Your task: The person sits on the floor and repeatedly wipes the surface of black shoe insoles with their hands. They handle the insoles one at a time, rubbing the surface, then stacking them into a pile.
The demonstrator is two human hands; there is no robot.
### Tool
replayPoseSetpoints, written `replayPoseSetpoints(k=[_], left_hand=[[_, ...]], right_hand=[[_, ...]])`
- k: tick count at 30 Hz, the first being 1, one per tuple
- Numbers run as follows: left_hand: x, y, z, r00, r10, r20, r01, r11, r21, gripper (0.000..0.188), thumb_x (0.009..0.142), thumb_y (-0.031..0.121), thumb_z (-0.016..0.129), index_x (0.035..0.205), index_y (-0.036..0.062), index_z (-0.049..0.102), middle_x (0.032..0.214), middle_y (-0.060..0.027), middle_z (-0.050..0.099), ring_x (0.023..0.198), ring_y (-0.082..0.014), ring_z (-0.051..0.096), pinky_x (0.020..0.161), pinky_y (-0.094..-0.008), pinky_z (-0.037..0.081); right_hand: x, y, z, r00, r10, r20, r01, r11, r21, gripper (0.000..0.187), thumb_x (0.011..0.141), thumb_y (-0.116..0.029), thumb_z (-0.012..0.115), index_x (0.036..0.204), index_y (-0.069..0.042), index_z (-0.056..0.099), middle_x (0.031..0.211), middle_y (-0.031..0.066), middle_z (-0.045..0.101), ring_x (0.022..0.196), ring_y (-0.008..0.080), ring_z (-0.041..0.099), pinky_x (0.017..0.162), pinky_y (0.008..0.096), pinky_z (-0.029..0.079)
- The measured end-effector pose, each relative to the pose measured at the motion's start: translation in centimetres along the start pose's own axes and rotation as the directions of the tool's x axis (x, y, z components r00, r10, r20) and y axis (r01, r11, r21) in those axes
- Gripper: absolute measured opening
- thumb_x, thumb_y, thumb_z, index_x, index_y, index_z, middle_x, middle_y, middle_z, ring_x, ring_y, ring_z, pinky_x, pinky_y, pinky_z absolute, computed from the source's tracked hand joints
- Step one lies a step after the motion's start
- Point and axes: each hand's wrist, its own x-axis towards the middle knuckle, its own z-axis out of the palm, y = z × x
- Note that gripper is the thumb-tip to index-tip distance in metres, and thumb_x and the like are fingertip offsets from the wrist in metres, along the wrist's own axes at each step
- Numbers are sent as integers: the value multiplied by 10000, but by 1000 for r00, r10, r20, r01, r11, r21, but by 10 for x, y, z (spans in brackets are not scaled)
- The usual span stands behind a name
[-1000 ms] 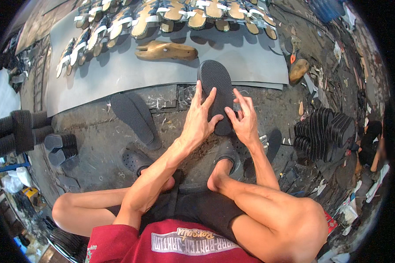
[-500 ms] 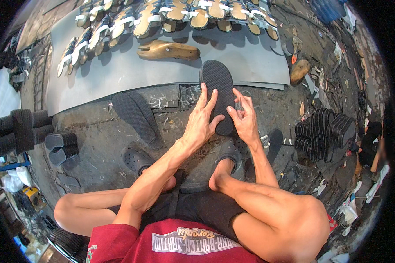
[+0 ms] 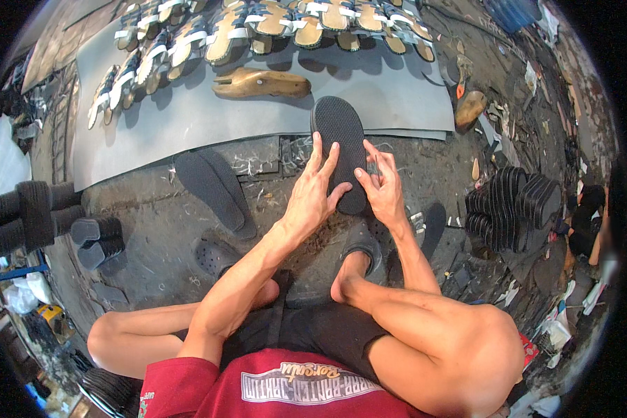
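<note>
A black textured shoe sole (image 3: 338,122) is held up in front of me, toe end pointing away. My left hand (image 3: 315,182) grips it from the left, with two fingers stretched over its upper face and the thumb against its lower part. On the other side my right hand (image 3: 383,187) has its thumb at the sole's right edge; its curled fingers partly hide behind that edge. Left of my hands, two overlapping black soles (image 3: 212,188) lie on the ground.
Rows of strapped sandals (image 3: 272,21) and a wooden shoe last (image 3: 261,83) rest on a grey sheet (image 3: 153,132). Another last (image 3: 470,110) lies to the right. Stacked black soles stand right (image 3: 512,209) and left (image 3: 96,240). Scraps litter the right side.
The whole view has shifted slightly, so the surroundings sit a little farther left. Both hands stay on the sole with almost the same hold.
</note>
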Motion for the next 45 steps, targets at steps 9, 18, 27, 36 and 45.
replayPoseSetpoints(k=[9, 18, 27, 36, 45], left_hand=[[23, 37, -5, 996, 15, 93, -62, 845, 531, 743, 903, 181, 822, 1522, -135, 559, 1679, -420, 361, 1597, -553, 354, 1335, -588, 297], [65, 74, 59, 983, -97, 159, -98, 458, 884, 630, 985, 212, 643, 1466, -190, 584, 1512, -470, 535, 1461, -616, 502, 1250, -691, 392], [60, 66, 74, 961, -168, 221, -123, 459, 880, 684, 963, 229, 671, 1503, -179, 568, 1513, -442, 566, 1432, -598, 545, 1230, -708, 393], [53, 56, 60, 993, -52, 110, -60, 576, 815, 619, 991, 140, 615, 1485, -223, 530, 1503, -497, 535, 1424, -624, 553, 1193, -637, 481], [46, 51, 33, 987, -30, 159, -99, 664, 741, 632, 988, 140, 648, 1530, -162, 532, 1580, -419, 516, 1486, -543, 529, 1183, -692, 461]], right_hand=[[19, 14, -24, 997, -37, 67, 34, 999, 42, 372, 1153, -261, 628, 1454, -60, 716, 1133, 17, 639, 950, 79, 594, 772, 256, 507], [168, -44, -94, 932, -209, 297, 167, 973, 160, 417, 1202, -389, 508, 1161, -58, 758, 874, -15, 635, 887, 114, 625, 866, 315, 528], [149, -100, -7, 569, -128, 812, 516, 824, -232, 334, 1126, -319, 602, 1101, -35, 775, 934, 125, 788, 940, 270, 759, 906, 427, 578], [166, -83, 7, 573, -371, 731, 743, 610, -274, 279, 1116, -342, 587, 1108, -124, 761, 990, 65, 741, 1058, 288, 641, 967, 470, 494], [176, -47, 7, 770, -537, 344, 637, 682, -360, 337, 1147, -397, 574, 1067, -173, 813, 931, -58, 807, 1008, 228, 627, 970, 441, 451]])
